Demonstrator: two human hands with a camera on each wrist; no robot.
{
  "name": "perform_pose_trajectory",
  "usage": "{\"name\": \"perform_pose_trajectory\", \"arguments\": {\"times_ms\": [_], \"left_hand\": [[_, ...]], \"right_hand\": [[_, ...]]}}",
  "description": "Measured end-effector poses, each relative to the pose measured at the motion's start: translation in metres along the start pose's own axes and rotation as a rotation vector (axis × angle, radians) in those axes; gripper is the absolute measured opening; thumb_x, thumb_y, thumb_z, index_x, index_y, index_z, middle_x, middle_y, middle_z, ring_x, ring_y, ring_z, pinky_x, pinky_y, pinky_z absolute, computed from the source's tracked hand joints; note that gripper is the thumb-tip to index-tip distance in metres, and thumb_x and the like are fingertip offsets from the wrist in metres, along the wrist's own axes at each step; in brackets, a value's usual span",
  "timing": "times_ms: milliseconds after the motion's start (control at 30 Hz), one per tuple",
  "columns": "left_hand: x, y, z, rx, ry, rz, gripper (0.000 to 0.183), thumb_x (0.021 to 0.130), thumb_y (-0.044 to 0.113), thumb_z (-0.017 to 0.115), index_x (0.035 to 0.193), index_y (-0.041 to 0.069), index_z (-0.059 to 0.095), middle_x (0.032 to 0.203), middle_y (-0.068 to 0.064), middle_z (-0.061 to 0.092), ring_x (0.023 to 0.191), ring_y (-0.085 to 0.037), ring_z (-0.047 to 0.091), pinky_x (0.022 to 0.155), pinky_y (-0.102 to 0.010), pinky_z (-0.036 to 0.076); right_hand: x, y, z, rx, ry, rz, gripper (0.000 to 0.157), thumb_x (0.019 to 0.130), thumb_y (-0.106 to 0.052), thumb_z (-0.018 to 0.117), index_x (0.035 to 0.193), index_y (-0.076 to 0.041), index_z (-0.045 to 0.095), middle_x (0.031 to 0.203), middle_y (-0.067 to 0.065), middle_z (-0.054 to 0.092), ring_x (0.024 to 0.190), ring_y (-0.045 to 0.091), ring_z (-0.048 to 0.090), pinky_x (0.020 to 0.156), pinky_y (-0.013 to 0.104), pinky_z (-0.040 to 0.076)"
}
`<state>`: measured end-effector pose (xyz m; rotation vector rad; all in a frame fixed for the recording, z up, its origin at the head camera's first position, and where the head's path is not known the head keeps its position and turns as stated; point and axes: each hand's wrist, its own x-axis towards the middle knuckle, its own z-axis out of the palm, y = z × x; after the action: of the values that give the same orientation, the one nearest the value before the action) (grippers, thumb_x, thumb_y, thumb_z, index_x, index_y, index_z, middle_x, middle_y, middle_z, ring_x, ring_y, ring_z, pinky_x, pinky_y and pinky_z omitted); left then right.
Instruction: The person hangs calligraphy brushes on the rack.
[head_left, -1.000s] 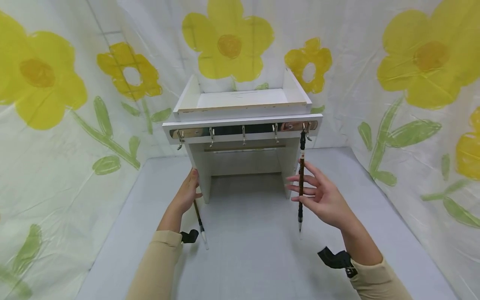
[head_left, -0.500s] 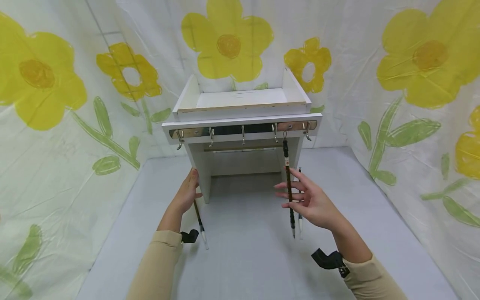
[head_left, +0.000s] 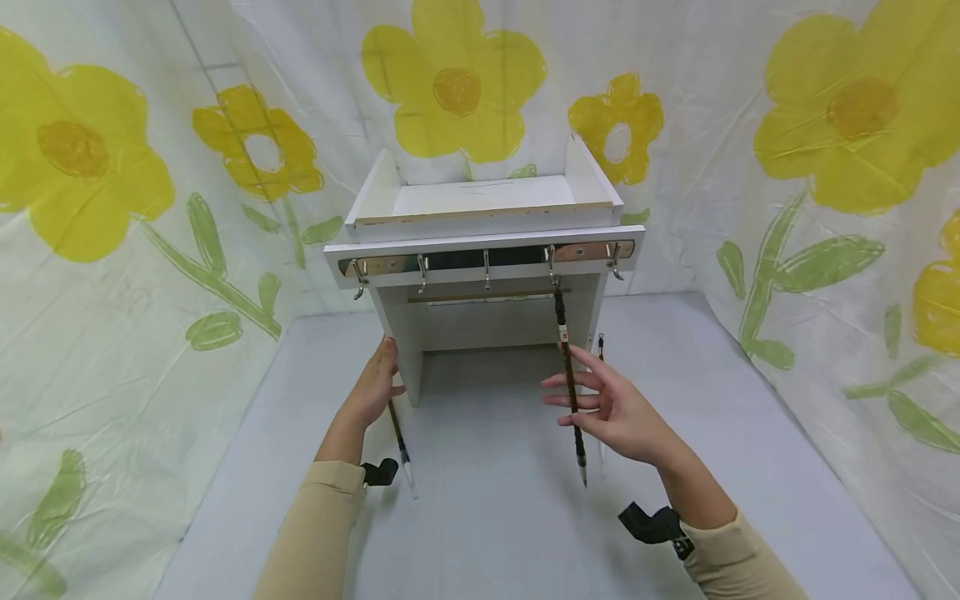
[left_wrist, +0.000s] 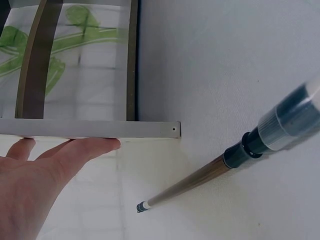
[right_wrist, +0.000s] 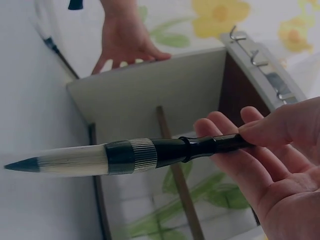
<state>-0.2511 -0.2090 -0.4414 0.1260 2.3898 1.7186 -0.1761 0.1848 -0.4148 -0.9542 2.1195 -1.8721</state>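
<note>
My right hand [head_left: 615, 408] pinches a dark-handled calligraphy brush [head_left: 570, 379] between thumb and fingers, tip pointing down. The loop at its top overlaps the lower end of the hook [head_left: 551, 265] second from the right. In the right wrist view, the brush's pale bristles [right_wrist: 72, 160] end in a dark tip. My left hand [head_left: 366, 396] lies against the left side panel [head_left: 397, 350] of a small white shelf, its fingers extended along the board in the left wrist view. Beside this hand is another brush [left_wrist: 190, 187], partly hidden by it in the head view.
A metal strip [head_left: 450, 263] with several hooks runs across the shelf's front board. Above it sits an open tray-like top [head_left: 480, 196]. A third brush [head_left: 601, 346] lies right of the shelf, partly behind my right hand. Flowered sheeting [head_left: 750, 125] surrounds the pale table [head_left: 480, 517].
My right hand has moved the brush leftward from the rightmost hook to the hook beside it, and slightly downward. This uncovered the third brush. My left hand has stayed on the panel.
</note>
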Motion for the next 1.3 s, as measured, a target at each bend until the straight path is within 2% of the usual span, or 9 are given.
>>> {"name": "perform_pose_trajectory", "arguments": {"times_ms": [100,300,500,600,700,800,933,1033,1300], "left_hand": [[0.004,-0.003,0.000,-0.002,-0.001,0.004,0.073,0.106,0.057,0.009,0.162,0.015,-0.009,0.169,-0.018,-0.006,0.152,-0.050,0.010,0.111,-0.063,0.039],[0.018,-0.026,-0.002,0.006,0.029,0.008,0.077,0.102,0.065,0.011,0.163,0.022,-0.008,0.170,-0.013,-0.004,0.153,-0.047,0.012,0.110,-0.062,0.041],[0.021,-0.032,-0.001,0.004,0.044,0.035,0.078,0.100,0.070,0.012,0.163,0.028,-0.006,0.171,-0.012,0.000,0.153,-0.047,0.016,0.109,-0.063,0.042],[0.022,-0.033,-0.001,0.001,0.039,0.034,0.079,0.100,0.070,0.012,0.163,0.027,-0.006,0.171,-0.011,-0.001,0.153,-0.046,0.016,0.109,-0.063,0.042],[0.021,-0.030,-0.001,-0.004,0.034,0.018,0.078,0.101,0.067,0.012,0.163,0.024,-0.006,0.171,-0.010,-0.003,0.153,-0.045,0.016,0.109,-0.061,0.043],[0.013,-0.016,-0.001,-0.011,0.019,0.008,0.075,0.104,0.061,0.011,0.163,0.019,-0.007,0.170,-0.014,-0.003,0.153,-0.047,0.015,0.110,-0.061,0.042],[0.001,0.000,-0.001,-0.023,0.003,0.006,0.072,0.106,0.055,0.012,0.163,0.016,-0.007,0.169,-0.018,-0.002,0.152,-0.049,0.014,0.110,-0.062,0.041],[0.000,0.001,0.000,-0.018,0.005,0.000,0.071,0.107,0.055,0.012,0.163,0.016,-0.008,0.169,-0.019,-0.002,0.152,-0.049,0.014,0.110,-0.062,0.041],[0.000,0.002,0.000,-0.007,0.007,-0.002,0.072,0.107,0.055,0.012,0.163,0.015,-0.008,0.169,-0.019,-0.001,0.152,-0.049,0.015,0.110,-0.062,0.041]], "right_hand": [[0.001,0.001,0.000,0.001,-0.007,0.004,0.090,0.091,0.021,0.053,0.163,-0.020,0.018,0.140,0.032,0.052,0.121,0.051,0.059,0.086,0.038,0.062],[0.009,0.005,-0.004,-0.015,-0.005,0.011,0.091,0.090,0.022,0.054,0.163,-0.019,0.017,0.140,0.028,0.054,0.120,0.048,0.061,0.086,0.040,0.062],[0.017,0.013,-0.005,-0.019,0.025,0.037,0.090,0.091,0.020,0.054,0.162,-0.023,0.020,0.141,0.025,0.055,0.121,0.045,0.062,0.085,0.039,0.062],[0.015,0.014,-0.002,-0.002,0.039,0.032,0.089,0.092,0.016,0.060,0.163,-0.020,0.019,0.140,0.025,0.056,0.121,0.043,0.063,0.086,0.040,0.062],[0.013,0.011,0.001,-0.026,0.084,0.005,0.087,0.091,0.010,0.067,0.161,-0.015,0.022,0.135,0.024,0.060,0.116,0.040,0.066,0.085,0.038,0.062],[0.014,0.010,0.003,-0.068,0.141,-0.032,0.084,0.088,0.010,0.070,0.159,-0.010,0.029,0.130,0.022,0.064,0.110,0.036,0.070,0.084,0.035,0.063],[0.013,0.011,0.004,-0.102,0.183,-0.047,0.081,0.088,0.012,0.071,0.157,-0.012,0.036,0.127,0.021,0.066,0.105,0.032,0.073,0.082,0.032,0.063],[0.012,0.013,0.004,-0.093,0.187,-0.022,0.081,0.088,0.010,0.071,0.156,-0.016,0.037,0.128,0.023,0.065,0.104,0.030,0.074,0.082,0.032,0.063],[0.011,0.016,0.003,-0.063,0.166,0.034,0.082,0.088,0.006,0.073,0.158,-0.016,0.035,0.130,0.021,0.064,0.104,0.024,0.074,0.083,0.033,0.063]]}}
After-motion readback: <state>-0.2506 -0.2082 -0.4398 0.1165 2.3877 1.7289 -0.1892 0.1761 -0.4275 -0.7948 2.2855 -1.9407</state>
